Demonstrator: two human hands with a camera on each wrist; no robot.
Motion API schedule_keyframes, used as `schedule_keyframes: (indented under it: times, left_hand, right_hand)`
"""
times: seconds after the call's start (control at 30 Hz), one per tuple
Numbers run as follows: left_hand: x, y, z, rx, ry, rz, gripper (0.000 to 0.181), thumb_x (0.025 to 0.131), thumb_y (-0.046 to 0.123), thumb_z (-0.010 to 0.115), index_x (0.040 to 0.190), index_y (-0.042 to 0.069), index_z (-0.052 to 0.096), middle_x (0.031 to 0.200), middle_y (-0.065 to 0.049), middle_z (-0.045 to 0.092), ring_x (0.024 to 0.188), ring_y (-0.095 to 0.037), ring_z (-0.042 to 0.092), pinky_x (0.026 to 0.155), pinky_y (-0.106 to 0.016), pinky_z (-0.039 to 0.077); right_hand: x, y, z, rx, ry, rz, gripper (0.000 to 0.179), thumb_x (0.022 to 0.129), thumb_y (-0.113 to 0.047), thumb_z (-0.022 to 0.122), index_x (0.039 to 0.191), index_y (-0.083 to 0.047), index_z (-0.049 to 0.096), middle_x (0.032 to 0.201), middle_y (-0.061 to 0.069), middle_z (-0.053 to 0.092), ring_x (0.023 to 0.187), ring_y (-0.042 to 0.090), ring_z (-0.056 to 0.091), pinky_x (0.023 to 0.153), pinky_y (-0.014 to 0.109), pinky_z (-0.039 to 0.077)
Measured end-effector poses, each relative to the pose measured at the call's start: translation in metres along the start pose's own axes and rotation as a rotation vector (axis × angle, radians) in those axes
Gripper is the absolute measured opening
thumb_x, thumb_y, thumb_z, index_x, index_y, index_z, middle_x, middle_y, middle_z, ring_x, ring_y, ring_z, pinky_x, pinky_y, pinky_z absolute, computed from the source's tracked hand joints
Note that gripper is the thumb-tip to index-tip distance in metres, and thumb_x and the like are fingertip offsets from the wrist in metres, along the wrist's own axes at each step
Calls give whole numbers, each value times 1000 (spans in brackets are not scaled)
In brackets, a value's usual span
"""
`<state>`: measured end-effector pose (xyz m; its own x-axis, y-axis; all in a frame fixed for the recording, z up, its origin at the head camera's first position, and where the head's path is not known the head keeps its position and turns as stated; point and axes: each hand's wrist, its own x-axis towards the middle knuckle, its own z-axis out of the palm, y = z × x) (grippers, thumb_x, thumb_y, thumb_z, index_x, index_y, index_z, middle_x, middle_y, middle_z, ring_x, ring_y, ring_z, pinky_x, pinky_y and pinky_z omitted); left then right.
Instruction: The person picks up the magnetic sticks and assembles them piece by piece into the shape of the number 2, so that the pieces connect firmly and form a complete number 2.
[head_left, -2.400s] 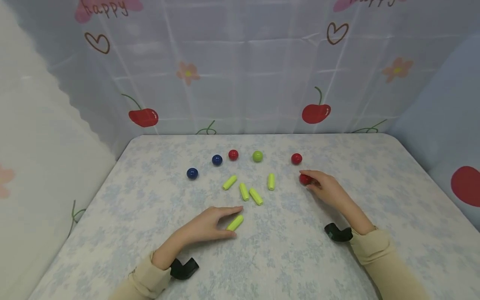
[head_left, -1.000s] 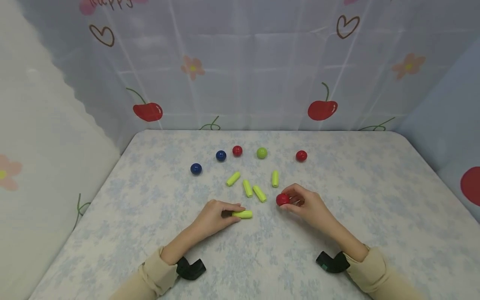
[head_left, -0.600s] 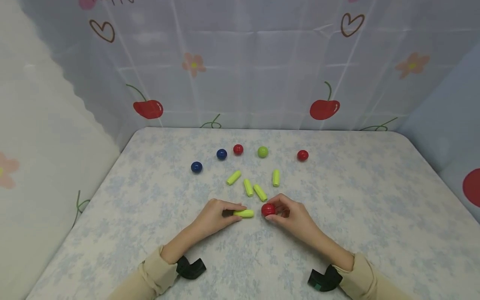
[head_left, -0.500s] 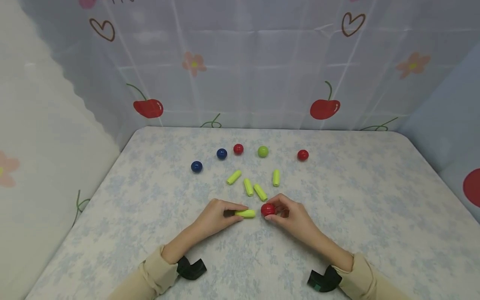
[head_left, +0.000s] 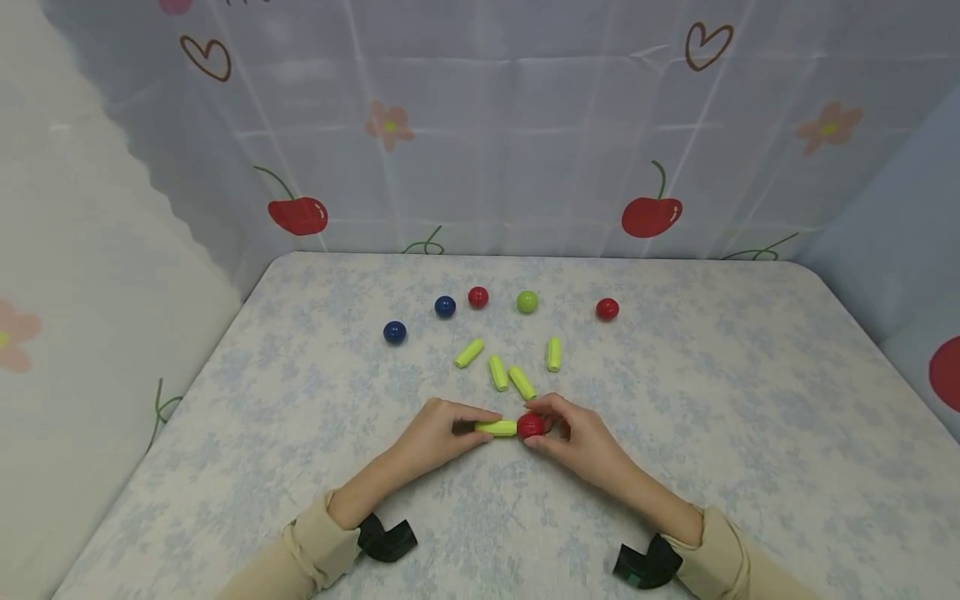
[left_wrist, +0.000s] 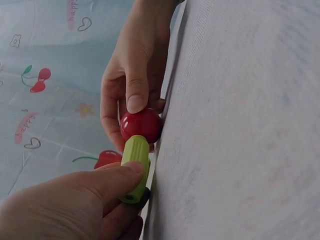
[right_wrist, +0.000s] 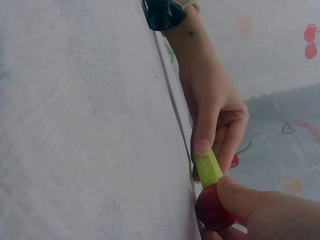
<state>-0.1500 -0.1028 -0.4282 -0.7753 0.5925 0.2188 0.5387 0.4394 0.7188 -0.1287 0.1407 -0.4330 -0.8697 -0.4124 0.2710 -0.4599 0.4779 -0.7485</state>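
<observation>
From here I see five sticks [head_left: 498, 428] in bright yellow-green, three red balls [head_left: 529, 427], two navy balls [head_left: 394, 332] and one lime-green ball [head_left: 527, 302]. The tabletop [head_left: 277, 400] is white, blotched pale blue; the backdrop [head_left: 510, 158] is pale grey-blue with red cherries [head_left: 300, 217], peach flowers [head_left: 829, 127] and brown heart outlines [head_left: 207, 57]. Both sleeves [head_left: 315, 542] are beige.

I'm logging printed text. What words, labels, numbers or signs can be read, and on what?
"happy": cherry-print backdrop, top of the left wrist view.
"happy": same backdrop, left side of that view.
Head and right wrist views: backdrop lettering cut off or blurred, unreadable.
Held red ball, yellow-green stick: none visible.
</observation>
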Motion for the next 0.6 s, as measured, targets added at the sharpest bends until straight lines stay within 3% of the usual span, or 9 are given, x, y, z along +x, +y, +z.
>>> schedule_keyframes:
  times: [0.23, 0.43, 0.5, 0.6]
  left_hand:
    - [1, 1, 0, -1, -4, -14, 25, 83, 10, 72, 109, 10, 72, 101, 0, 69, 91, -6, 61, 75, -25, 50]
    - [3, 0, -6, -11, -17, -17, 27, 84, 13, 72, 110, 9, 71, 105, 2, 68, 97, -6, 60, 81, -24, 48]
    - [4, -2, -15, 5, 20, -20, 28, 84, 14, 72, 111, 7, 70, 108, 1, 66, 103, -9, 59, 86, -26, 46]
    - [9, -10, -37, 75, 149, -36, 31, 84, 12, 72, 113, 4, 67, 118, -6, 62, 112, -19, 55, 93, -34, 42]
  right_hand:
    - [0, 2, 0, -26, -65, -63, 45, 79, -17, 77, 121, -10, 62, 114, 1, 60, 104, 16, 56, 84, 37, 47]
    - [0, 2, 0, -14, -48, -70, 41, 78, -13, 77, 116, -10, 63, 110, 0, 61, 101, 16, 57, 81, 36, 48]
    - [0, 3, 0, -8, -44, -66, 41, 78, -12, 77, 116, -10, 63, 110, -1, 61, 100, 15, 57, 80, 35, 48]
    - [0, 5, 0, -3, -49, -56, 40, 79, -13, 76, 117, -10, 63, 110, -2, 61, 99, 15, 57, 80, 34, 48]
